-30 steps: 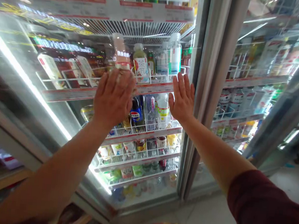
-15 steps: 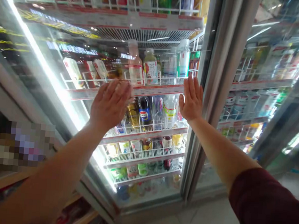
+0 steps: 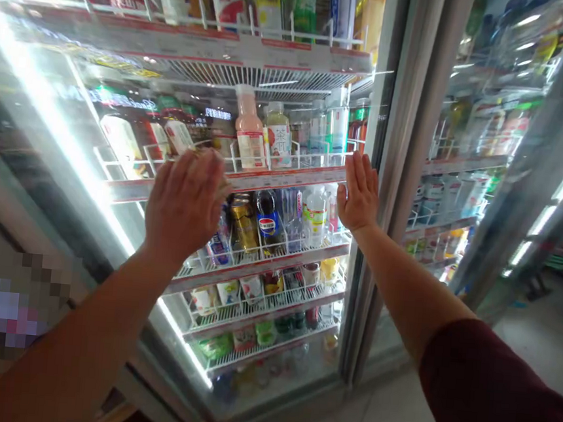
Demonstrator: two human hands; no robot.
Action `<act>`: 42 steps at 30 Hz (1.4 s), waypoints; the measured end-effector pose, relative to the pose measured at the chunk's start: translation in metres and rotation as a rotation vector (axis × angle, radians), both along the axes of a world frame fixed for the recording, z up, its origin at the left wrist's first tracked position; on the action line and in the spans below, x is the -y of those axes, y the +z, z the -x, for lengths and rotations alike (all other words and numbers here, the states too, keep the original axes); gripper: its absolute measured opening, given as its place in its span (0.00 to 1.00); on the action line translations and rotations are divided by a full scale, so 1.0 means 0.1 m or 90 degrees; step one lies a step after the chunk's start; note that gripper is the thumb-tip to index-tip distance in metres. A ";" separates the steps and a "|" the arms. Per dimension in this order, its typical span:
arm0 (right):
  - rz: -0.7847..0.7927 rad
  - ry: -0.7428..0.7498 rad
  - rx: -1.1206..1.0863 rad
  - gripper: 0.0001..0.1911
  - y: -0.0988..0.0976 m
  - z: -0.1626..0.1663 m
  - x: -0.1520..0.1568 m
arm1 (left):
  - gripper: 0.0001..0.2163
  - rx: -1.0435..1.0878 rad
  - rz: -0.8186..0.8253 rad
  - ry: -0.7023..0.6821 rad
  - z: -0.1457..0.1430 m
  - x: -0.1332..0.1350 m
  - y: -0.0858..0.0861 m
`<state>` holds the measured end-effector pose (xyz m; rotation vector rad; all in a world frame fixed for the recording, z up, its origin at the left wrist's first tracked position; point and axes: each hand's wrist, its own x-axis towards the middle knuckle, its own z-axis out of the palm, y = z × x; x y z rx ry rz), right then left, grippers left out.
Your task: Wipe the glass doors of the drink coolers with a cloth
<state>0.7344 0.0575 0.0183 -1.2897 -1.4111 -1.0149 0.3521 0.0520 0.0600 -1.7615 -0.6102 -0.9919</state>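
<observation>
My left hand is raised in front of the glass door of a lit drinks cooler, its back toward me and its fingers pressed together. A thin pale edge shows beyond its fingers; whether this is a cloth or a reflection is unclear. My right hand rests flat on the glass near the door's metal frame, fingers straight and holding nothing. Behind the glass, between the hands, stand a pink bottle, a tea bottle, a Pepsi bottle and a gold can.
Wire shelves with price strips hold several rows of drinks. A bright light tube runs down the cooler's left side. Another glass door adjoins on the right, with tiled floor below. A blurred-out patch lies at the left.
My left hand has slid to the left across the front of the glass. My right hand keeps its place by the frame. The view has shifted slightly.
</observation>
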 end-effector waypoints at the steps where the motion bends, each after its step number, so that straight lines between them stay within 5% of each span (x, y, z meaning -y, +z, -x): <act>1: 0.006 -0.002 0.000 0.36 0.00 0.00 0.00 | 0.32 0.060 0.015 -0.004 -0.01 0.00 0.06; 4: 0.016 -0.012 -0.008 0.36 0.01 0.00 0.01 | 0.31 0.131 0.031 -0.021 -0.15 0.00 0.01; 8: 0.018 -0.017 -0.010 0.36 -0.01 0.00 -0.02 | 0.30 -0.088 0.072 -0.089 -0.43 0.01 -0.18; 10: 0.017 -0.017 -0.007 0.36 -0.02 -0.01 -0.04 | 0.29 -0.115 0.092 -0.098 -0.46 0.00 -0.04; 14: 0.011 -0.026 -0.001 0.35 -0.02 0.00 -0.04 | 0.30 0.088 0.066 -0.018 -0.38 -0.06 0.54; 16: 0.006 -0.023 0.002 0.35 -0.02 0.00 -0.03 | 0.30 0.156 0.063 -0.002 -0.47 -0.07 0.69; 22: 0.009 0.043 -0.009 0.35 0.00 0.00 -0.01 | 0.25 -0.079 0.189 -0.058 -1.15 0.09 0.43; 24: 0.012 0.062 -0.021 0.35 0.01 -0.01 -0.02 | 0.26 -0.081 0.206 -0.030 -1.12 0.09 0.50; 28: -0.008 0.058 -0.020 0.35 0.02 -0.01 -0.03 | 0.31 0.171 0.138 0.114 -0.68 -0.14 0.75; 31: -0.009 0.051 -0.015 0.35 0.02 0.00 -0.02 | 0.30 0.268 0.097 0.131 -0.56 -0.22 0.54; 36: 0.016 0.082 -0.035 0.34 0.02 -0.01 0.00 | 0.26 -0.037 0.204 0.039 -0.88 0.10 -0.02; 38: 0.008 0.090 -0.033 0.34 0.02 -0.02 0.00 | 0.26 -0.065 0.206 0.034 -0.84 0.11 0.02; 42: -0.009 0.059 -0.006 0.35 0.03 -0.02 -0.02 | 0.29 0.148 0.029 0.084 -0.59 -0.16 0.25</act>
